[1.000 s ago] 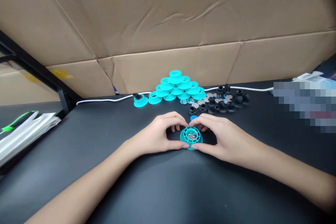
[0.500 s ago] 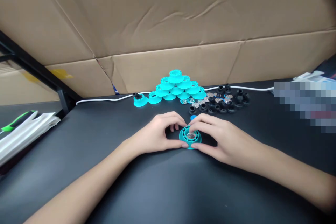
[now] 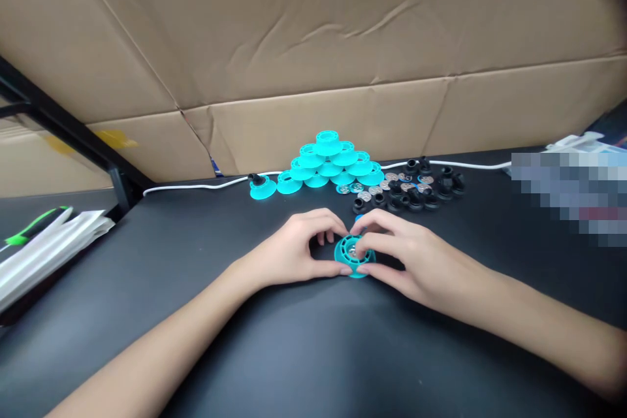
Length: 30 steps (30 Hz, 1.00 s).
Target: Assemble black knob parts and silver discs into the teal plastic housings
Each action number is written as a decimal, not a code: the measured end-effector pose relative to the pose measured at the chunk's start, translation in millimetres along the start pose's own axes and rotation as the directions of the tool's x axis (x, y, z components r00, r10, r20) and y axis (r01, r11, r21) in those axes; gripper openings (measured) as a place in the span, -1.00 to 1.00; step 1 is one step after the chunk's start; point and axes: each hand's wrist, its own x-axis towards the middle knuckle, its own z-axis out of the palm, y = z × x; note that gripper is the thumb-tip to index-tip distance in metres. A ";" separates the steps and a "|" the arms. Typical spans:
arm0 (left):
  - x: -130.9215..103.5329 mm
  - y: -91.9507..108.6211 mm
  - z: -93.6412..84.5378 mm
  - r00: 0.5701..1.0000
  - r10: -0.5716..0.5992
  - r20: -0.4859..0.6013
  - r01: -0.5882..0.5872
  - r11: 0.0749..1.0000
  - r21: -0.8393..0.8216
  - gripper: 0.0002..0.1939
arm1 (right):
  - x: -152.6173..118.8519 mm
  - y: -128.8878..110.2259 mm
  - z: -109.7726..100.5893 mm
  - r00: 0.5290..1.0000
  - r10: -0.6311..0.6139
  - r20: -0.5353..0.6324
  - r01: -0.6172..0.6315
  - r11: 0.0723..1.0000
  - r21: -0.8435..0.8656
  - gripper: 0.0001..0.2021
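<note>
A turquoise flared plastic ring [image 3: 344, 264] with slots around its top stands on the black table between my hands. Inside its centre lies a shiny metal disc [image 3: 352, 251]. My left hand [image 3: 304, 245] grips the ring from the left, thumb at the front and fingers behind. From the right, my right hand [image 3: 409, 251] holds it too, with the thumb at the front and one finger bent down into the opening onto the disc. That fingertip hides part of the disc. Just behind the ring, a small blue piece [image 3: 359, 217] shows partly behind my right fingers.
Behind, a pyramid of turquoise rings [image 3: 327, 149] stands against cardboard [image 3: 304, 26]. Left of it sits a ring with a black piece [image 3: 263, 187]. Black knobs [image 3: 414, 197] and metal discs [image 3: 364, 196] lie right. A white cable [image 3: 196, 186] runs behind; a green-black tool [image 3: 39, 225] lies left.
My right hand's finger has shifted slightly right inside the ring, and another finger has moved to the ring's back edge. My left hand and the ring stay in place.
</note>
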 end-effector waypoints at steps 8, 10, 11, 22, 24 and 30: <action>0.5 3.2 -1.4 0.999 0.038 -0.020 -0.038 0.999 0.009 -0.59 | -1.3 -5.0 -2.7 0.998 -0.062 0.005 0.062 0.993 -0.105 -0.86; 0.3 3.2 -2.2 0.997 0.060 -0.046 -0.059 0.998 0.015 -0.58 | -1.1 -3.5 -2.8 0.997 -0.077 -0.015 0.075 0.993 -0.094 -0.87; 0.3 3.1 -2.5 0.996 0.067 -0.055 -0.066 0.998 0.015 -0.58 | -1.0 -2.1 -3.0 0.996 -0.081 -0.024 0.079 0.994 -0.082 -0.87; 1.1 3.2 -3.0 0.987 0.148 -0.059 -0.148 0.989 0.010 -0.66 | -1.3 5.8 -5.6 0.987 -0.149 -0.055 0.148 0.989 -0.029 -0.88; 0.7 3.1 -2.9 0.987 0.152 -0.055 -0.152 0.988 0.006 -0.65 | -0.8 6.0 -5.1 0.986 -0.161 -0.054 0.160 0.987 -0.015 -0.87; -0.2 1.2 -2.1 0.991 0.129 -0.033 -0.129 0.992 -0.003 -0.65 | 1.0 11.0 -2.2 0.986 -0.160 -0.045 0.161 0.987 0.027 -0.89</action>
